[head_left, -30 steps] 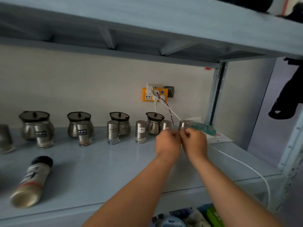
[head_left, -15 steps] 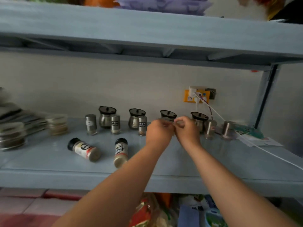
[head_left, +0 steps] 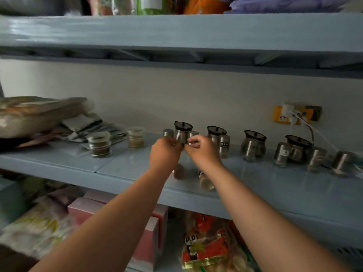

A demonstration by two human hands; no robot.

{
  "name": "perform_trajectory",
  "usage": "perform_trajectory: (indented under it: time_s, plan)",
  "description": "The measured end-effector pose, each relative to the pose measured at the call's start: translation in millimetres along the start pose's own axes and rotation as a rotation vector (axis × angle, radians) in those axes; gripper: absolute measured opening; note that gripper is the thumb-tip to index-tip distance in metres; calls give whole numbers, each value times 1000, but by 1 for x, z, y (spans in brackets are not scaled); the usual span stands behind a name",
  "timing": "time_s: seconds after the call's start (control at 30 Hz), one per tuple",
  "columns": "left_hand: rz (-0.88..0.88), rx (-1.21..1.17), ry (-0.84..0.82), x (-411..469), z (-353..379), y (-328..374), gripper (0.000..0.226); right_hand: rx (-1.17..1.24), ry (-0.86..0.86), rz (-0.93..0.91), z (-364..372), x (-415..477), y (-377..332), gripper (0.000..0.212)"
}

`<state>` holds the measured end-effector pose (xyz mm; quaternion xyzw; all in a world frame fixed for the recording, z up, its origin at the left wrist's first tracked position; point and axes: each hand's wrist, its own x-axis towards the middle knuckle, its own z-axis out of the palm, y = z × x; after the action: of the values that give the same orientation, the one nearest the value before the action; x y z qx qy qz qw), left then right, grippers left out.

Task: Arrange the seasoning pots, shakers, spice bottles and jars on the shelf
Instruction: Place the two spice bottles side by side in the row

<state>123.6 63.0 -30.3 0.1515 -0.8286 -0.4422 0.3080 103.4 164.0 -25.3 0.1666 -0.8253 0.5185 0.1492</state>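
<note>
Head view: two bare forearms reach to the middle shelf (head_left: 127,169) of a pale blue rack. The left hand (head_left: 166,154) and the right hand (head_left: 203,150) meet, almost touching, in front of the first pot (head_left: 183,132), which has a black lid and stands at the left end of a row along the wall. The fingers of both hands are curled inward; whether they hold anything cannot be told. The cap of one shaker (head_left: 168,132) shows just above the left hand, and that of a second shaker (head_left: 193,133) just above the right hand. Three more lidded pots (head_left: 253,144) stand to the right, with upright steel shakers (head_left: 281,154) just in front of them. Two spice bottles (head_left: 205,182) lie on their sides near the shelf's front edge, partly hidden by the wrists. Two stacks of small jars (head_left: 99,144) stand further left, beside a heap of bags (head_left: 39,114). A yellow wall socket (head_left: 280,117) sits at the right.
</note>
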Motion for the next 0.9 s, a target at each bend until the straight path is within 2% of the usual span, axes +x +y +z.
perform_trajectory:
  time_s: [0.1, 0.2, 0.3, 0.43, 0.7, 0.9]
  plan:
    - [-68, 41, 21, 6, -13, -26, 26, -82, -122, 24, 21, -6, -4, 31]
    - [-162, 120, -26, 11, -20, -48, 28, -271, -223, 8, 33, -14, -4, 44]
    - [-236, 193, -113, 13, -23, -59, 39, -361, -253, -5, 42, -16, 0, 35]
    - [-229, 279, -144, 13, -22, -62, 44, -394, -270, 1, 51, -16, 3, 28]
    - [-206, 320, -192, 7, -19, -53, 38, -378, -192, -19, 54, -19, 10, 24]
    - [-231, 96, -200, 5, -14, -45, 48, -315, -73, -101, 56, -21, 10, 29]
